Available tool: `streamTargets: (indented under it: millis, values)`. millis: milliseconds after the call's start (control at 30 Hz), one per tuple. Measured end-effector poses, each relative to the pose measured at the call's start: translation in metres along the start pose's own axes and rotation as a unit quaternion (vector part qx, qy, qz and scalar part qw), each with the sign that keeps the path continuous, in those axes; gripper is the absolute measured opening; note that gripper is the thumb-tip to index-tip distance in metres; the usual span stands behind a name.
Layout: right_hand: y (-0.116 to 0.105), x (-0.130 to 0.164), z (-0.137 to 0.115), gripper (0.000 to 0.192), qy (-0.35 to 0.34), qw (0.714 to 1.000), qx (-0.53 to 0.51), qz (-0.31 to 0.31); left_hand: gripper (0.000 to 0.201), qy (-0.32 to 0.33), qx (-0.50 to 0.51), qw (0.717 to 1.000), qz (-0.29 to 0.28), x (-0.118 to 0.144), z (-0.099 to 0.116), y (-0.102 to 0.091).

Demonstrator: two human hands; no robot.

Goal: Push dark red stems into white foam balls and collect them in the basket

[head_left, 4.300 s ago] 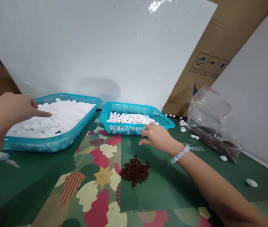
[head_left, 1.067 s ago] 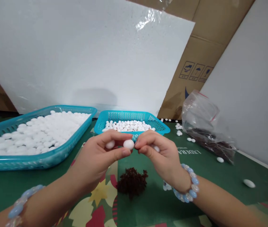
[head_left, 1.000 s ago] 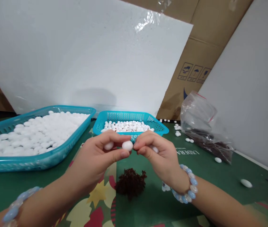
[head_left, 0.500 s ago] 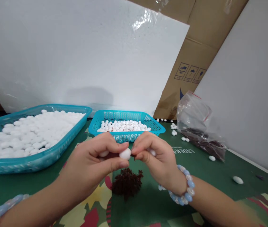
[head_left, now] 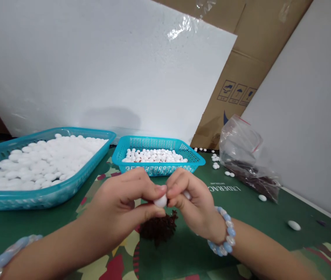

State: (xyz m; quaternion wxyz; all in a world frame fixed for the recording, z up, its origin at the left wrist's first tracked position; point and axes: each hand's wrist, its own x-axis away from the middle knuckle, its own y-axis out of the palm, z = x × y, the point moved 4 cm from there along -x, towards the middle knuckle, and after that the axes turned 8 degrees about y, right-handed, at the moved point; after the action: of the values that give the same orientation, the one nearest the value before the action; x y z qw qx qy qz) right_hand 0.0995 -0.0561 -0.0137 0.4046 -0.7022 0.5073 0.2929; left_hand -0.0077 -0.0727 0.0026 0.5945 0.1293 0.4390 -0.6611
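Left hand [head_left: 127, 196]: thumb and forefinger pinched to the width of one white ball [head_left: 161, 201], pads above and below it. The ball is held in the air on the near side of the small basket [head_left: 193, 157], which serves as landmark.

Right hand [head_left: 196, 202]: thumb and forefinger nearly together, tips right up against the ball's right side. Dark speck at these tips, too small to identify. A second ball [head_left: 187, 195] sits tucked in the curled fingers, partly covered.

Handling, judged: ball likely very light; whether firm or soft cannot be told by eye. Smooth and round, so apt to roll or squirt out under uneven pressure. Best hold: across its widest part, two pads opposite each other, light squeeze, leaving the right side free.

Farther out: brown heap [head_left: 159, 229] nearer than the small basket, below the hands; bits look dry, brittle and small, best pinched singly. Large basket [head_left: 66, 191], loaded with white balls, left of the small basket. Clear bag [head_left: 241, 136] with dark contents, right of it.
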Motion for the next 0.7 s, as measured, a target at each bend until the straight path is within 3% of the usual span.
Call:
streamTargets:
  millis: [167, 333, 500, 600, 700]
  values:
    - [0.003, 0.001, 0.005, 0.019, 0.025, 1.0, 0.001, -0.018, 0.01, 0.058, -0.007, 0.997, -0.048, -0.001, -0.006, 0.002]
    - [0.005, -0.001, 0.008, 0.012, 0.043, 0.998, -0.013, -0.039, 0.01, 0.052, -0.037, 0.996, -0.056, 0.002, -0.008, 0.001]
    - [0.005, -0.006, -0.001, 0.018, -0.002, 0.997, 0.013, -0.08, 0.016, 0.018, -0.028, 0.999, 0.015, -0.001, 0.004, -0.008]
    - [0.002, -0.005, -0.002, 0.019, 0.024, 0.998, -0.001, -0.06, 0.028, -0.038, 0.009, 0.998, 0.059, -0.001, 0.002, -0.014]
    - [0.002, -0.004, -0.001, 0.024, 0.06, 0.998, 0.003, -0.031, 0.03, -0.079, 0.019, 0.995, 0.056, -0.001, -0.006, -0.014]
